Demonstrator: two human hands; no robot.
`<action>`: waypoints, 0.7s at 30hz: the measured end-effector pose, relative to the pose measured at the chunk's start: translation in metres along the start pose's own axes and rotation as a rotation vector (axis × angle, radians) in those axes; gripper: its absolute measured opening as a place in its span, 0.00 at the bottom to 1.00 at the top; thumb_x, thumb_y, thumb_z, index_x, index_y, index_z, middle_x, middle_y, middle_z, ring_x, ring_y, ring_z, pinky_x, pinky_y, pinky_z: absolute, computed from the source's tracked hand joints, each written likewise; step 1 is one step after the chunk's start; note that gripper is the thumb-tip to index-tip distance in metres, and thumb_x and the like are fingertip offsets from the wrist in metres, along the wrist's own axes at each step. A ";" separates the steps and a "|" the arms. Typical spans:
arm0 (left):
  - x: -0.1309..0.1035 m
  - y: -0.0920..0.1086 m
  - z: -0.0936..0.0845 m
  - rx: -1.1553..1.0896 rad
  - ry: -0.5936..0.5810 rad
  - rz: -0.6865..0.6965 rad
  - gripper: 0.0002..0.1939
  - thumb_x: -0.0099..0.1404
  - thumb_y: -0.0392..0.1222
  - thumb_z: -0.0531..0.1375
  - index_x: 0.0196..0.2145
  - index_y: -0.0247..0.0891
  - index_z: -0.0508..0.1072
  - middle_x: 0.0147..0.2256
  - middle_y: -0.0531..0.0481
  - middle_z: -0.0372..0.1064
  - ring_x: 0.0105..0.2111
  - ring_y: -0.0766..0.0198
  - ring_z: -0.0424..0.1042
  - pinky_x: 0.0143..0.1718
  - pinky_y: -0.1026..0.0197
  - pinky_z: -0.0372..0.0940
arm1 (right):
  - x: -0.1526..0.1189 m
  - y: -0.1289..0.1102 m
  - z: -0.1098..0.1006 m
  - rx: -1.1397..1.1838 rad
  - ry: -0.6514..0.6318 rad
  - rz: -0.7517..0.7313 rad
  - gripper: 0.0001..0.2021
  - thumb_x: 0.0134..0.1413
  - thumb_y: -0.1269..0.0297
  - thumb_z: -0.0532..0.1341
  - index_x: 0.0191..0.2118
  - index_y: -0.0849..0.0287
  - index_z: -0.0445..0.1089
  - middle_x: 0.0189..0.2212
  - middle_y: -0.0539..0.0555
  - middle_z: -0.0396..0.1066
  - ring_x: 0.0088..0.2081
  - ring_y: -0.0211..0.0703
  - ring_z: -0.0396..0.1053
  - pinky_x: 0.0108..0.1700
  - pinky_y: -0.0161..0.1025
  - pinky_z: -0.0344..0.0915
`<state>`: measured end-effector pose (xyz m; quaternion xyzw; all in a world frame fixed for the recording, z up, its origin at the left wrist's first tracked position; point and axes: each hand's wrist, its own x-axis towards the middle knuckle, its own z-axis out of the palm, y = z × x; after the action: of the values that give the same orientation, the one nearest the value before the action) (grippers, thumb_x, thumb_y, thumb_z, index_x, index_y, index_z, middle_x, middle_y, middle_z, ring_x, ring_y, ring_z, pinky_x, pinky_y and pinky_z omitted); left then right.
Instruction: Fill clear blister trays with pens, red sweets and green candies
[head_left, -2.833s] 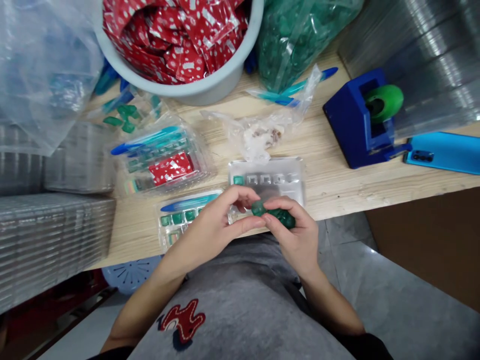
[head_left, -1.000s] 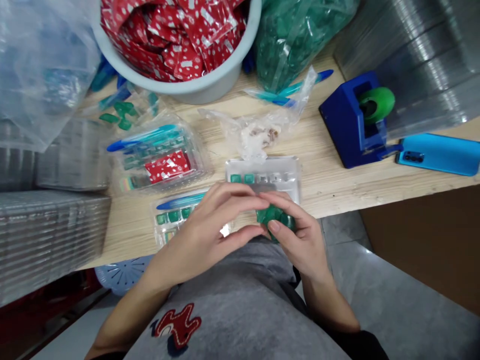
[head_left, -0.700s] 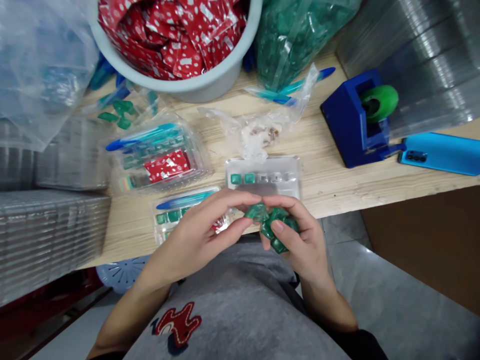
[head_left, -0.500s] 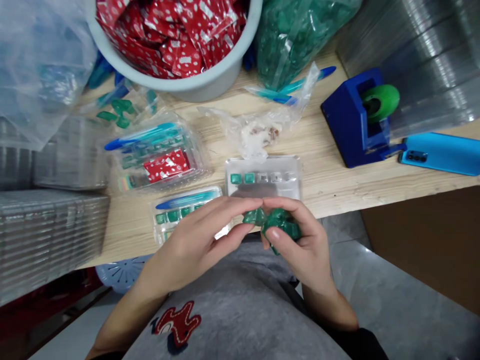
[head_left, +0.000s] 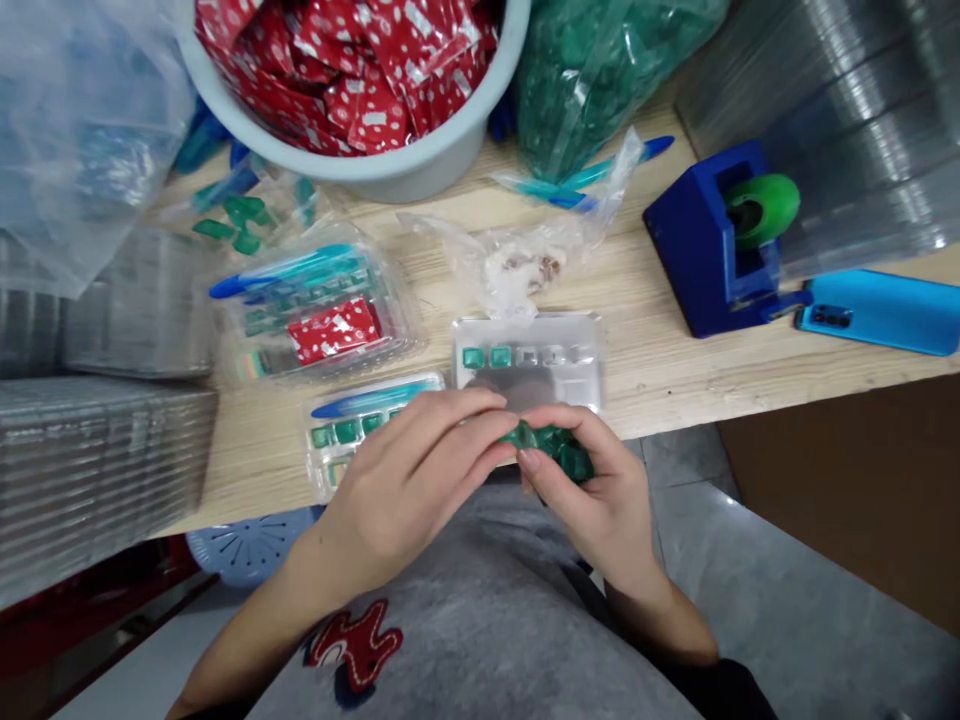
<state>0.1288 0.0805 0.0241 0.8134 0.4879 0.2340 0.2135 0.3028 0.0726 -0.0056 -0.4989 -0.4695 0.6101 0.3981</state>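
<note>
On the worktop (head_left: 675,360) a tub (head_left: 420,165) sits at the far edge, a tape dispenser (head_left: 712,250) with a phone (head_left: 885,315) beside it toward the right edge, and a tray (head_left: 577,380) at the near edge, just behind both hands (head_left: 420,470).

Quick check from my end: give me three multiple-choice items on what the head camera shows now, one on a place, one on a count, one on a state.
1. Where is the blue tape dispenser?
A. right side of the table
B. inside the bucket
C. on the floor

2. How many green pieces sit in the top row of the clear tray ahead of the hands?
A. none
B. two
C. five

3. What is the right hand doing?
A. lying flat and open
B. holding a bunch of green pieces
C. gripping a pen

Answers:
1 A, it stands beside the blue phone.
2 B, the other pockets look unfilled.
3 B, fingers curl round them, left hand touching.
</note>
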 end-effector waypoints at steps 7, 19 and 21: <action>-0.007 -0.004 0.016 0.043 0.001 0.065 0.07 0.69 0.30 0.54 0.44 0.36 0.68 0.37 0.47 0.75 0.37 0.62 0.75 0.40 0.61 0.72 | 0.001 0.008 -0.008 -0.143 -0.056 -0.008 0.06 0.56 0.69 0.64 0.40 0.53 0.72 0.34 0.47 0.76 0.34 0.37 0.73 0.36 0.33 0.71; -0.004 0.004 0.008 -0.662 -0.076 -0.413 0.04 0.68 0.35 0.58 0.36 0.44 0.67 0.32 0.58 0.69 0.32 0.74 0.70 0.33 0.73 0.66 | 0.000 0.005 -0.013 0.004 -0.068 -0.146 0.15 0.54 0.70 0.68 0.47 0.46 0.74 0.38 0.47 0.76 0.39 0.39 0.74 0.43 0.36 0.72; -0.001 0.004 0.006 -0.709 -0.061 -0.411 0.05 0.68 0.35 0.59 0.35 0.43 0.68 0.32 0.58 0.69 0.33 0.74 0.70 0.35 0.73 0.66 | 0.000 0.005 -0.012 0.061 -0.063 -0.111 0.13 0.53 0.71 0.68 0.43 0.48 0.75 0.37 0.46 0.76 0.33 0.36 0.73 0.38 0.34 0.72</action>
<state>0.1345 0.0769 0.0216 0.5815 0.5228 0.3161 0.5373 0.3144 0.0732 -0.0110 -0.4402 -0.4898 0.6166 0.4314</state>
